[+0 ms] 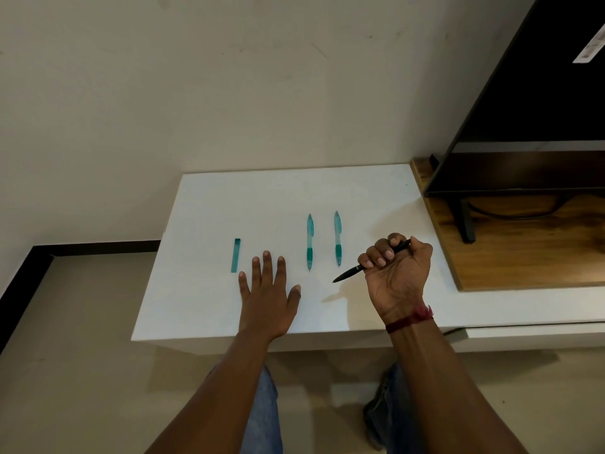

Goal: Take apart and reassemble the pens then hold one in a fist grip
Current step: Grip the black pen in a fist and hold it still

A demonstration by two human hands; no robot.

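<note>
My right hand (396, 270) grips a black pen (348, 274) in a fist above the white table (203, 309), its tip pointing down and to the left. Two teal pens lie side by side on the table, one (309, 241) on the left and one (338, 238) on the right, both left of my right hand. A flat teal bar (235, 255) lies further left. My left hand (268, 296) rests flat on the table with fingers spread, between the teal bar and the left teal pen.
A dark television (523, 109) stands on a wooden surface (523, 250) at the right, its black foot (466, 221) close to the table. A pale wall rises behind. My knees in jeans (265, 417) show below the table's front edge.
</note>
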